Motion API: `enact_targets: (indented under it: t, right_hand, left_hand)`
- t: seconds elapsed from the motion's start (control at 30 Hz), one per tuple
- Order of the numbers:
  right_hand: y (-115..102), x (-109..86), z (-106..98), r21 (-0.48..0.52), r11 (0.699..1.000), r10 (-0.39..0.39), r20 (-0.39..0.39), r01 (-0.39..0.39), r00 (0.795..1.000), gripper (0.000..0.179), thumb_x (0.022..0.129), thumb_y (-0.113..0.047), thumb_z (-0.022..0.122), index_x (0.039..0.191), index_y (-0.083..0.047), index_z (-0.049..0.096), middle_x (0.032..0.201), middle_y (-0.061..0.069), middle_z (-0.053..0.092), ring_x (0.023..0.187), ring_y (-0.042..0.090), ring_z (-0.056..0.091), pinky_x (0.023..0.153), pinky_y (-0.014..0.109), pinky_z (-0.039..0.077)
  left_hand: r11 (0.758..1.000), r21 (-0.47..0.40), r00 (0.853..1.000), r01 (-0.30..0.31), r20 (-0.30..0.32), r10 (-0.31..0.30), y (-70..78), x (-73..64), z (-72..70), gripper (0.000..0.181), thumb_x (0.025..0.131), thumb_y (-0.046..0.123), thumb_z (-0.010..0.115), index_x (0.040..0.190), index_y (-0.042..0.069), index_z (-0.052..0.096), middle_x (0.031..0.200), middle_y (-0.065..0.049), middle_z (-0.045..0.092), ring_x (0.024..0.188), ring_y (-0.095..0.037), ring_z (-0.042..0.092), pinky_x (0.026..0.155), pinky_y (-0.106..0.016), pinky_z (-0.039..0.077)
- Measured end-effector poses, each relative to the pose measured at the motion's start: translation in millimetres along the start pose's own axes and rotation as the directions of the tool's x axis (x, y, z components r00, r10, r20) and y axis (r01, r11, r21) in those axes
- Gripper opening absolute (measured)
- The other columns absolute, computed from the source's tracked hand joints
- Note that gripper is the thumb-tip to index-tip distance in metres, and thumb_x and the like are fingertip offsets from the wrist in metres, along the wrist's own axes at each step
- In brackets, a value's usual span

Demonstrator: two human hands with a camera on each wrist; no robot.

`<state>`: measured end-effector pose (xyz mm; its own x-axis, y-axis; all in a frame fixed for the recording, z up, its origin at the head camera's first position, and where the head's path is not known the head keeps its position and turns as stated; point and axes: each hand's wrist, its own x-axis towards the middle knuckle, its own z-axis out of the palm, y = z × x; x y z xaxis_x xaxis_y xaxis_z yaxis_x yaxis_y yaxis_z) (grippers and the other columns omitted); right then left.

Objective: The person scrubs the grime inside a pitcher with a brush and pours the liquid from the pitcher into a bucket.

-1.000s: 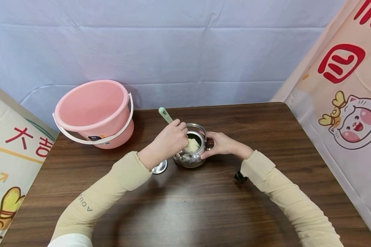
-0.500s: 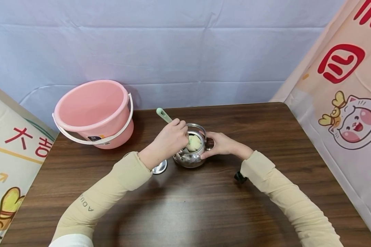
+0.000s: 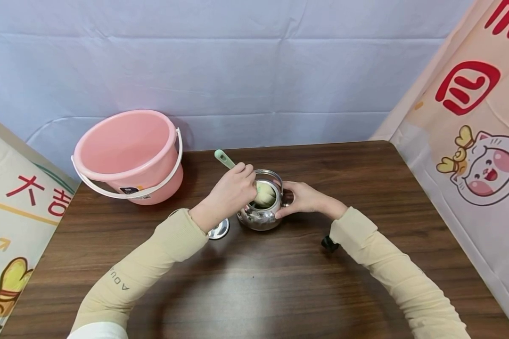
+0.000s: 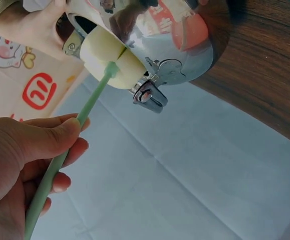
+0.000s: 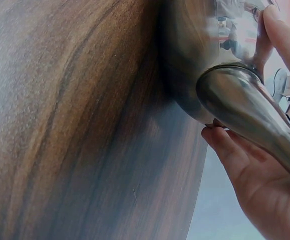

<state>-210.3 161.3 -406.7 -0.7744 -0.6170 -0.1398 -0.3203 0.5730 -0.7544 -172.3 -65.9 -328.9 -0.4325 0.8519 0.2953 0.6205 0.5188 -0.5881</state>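
A small shiny steel teapot [image 3: 260, 219] stands on the wooden table with its top open and its hoop handle up. My left hand [image 3: 234, 190] pinches the pale green handle [image 4: 87, 107] of a sponge cup brush between thumb and fingers. The brush's cream sponge head [image 4: 114, 70] sits in the teapot's mouth, partly inside it. My right hand [image 3: 305, 197] holds the teapot's side, thumb and fingers on either side of the spout [image 5: 245, 105]. In the head view the left hand hides the lower part of the brush handle.
A round steel lid [image 3: 219, 230] lies on the table beside my left wrist, partly covered. A pink bucket [image 3: 159, 181] with a white handle stands at the back left. A small black object [image 3: 329, 243] shows by the right sleeve. Cloth backdrops border the table [image 3: 254, 292].
The sponge head has turned and shifted within the teapot's mouth. The tip of the brush handle has moved slightly left and down. The right hand and teapot stay almost still.
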Motion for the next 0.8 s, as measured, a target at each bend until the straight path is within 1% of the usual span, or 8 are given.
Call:
enact_targets:
  t: [0.13,0.4,0.57,0.8]
  right_hand:
    - [0.1,0.5,0.1,-0.006,1.000,-0.005,-0.006,0.005,1.000,0.075,0.066,-0.035,0.080,0.128,-0.008,0.048,0.122,0.009,0.052,0.111,0.023,0.054,0.091,0.034,0.044]
    - [0.5,0.7,-0.2,-0.010,1.000,0.000,-0.008,0.000,1.000,0.078,0.066,-0.035,0.080,0.130,-0.007,0.046,0.124,0.010,0.052,0.112,0.023,0.053,0.091,0.034,0.044]
    - [0.7,0.0,-0.5,-0.011,1.000,0.008,-0.005,-0.008,1.000,0.081,0.066,-0.035,0.080,0.133,-0.007,0.044,0.126,0.010,0.050,0.113,0.024,0.053,0.092,0.034,0.043]
    - [0.5,-0.2,-0.5,-0.023,1.000,0.002,-0.005,-0.002,1.000,0.084,0.066,-0.036,0.080,0.134,-0.006,0.041,0.127,0.011,0.050,0.113,0.024,0.053,0.091,0.034,0.044]
  left_hand:
    - [1.000,0.006,1.000,-0.008,0.002,0.008,-0.9,-0.6,0.2,0.017,0.079,0.011,0.061,0.062,0.014,0.064,0.067,-0.002,0.055,0.070,-0.019,0.040,0.071,-0.028,0.031]
    - [1.000,0.005,1.000,-0.029,0.008,0.029,-2.5,-0.9,-2.8,0.018,0.078,0.011,0.061,0.061,0.014,0.064,0.067,-0.001,0.056,0.069,-0.018,0.040,0.069,-0.027,0.030]
    - [0.999,0.005,0.999,-0.050,0.019,0.050,-1.8,-0.4,-4.9,0.025,0.077,0.007,0.060,0.055,0.018,0.060,0.065,0.000,0.055,0.069,-0.018,0.040,0.070,-0.027,0.029]
    - [0.997,0.019,0.997,-0.072,0.036,0.071,-1.3,0.9,-7.4,0.028,0.079,0.008,0.060,0.054,0.020,0.059,0.066,0.001,0.057,0.070,-0.018,0.040,0.070,-0.027,0.029]
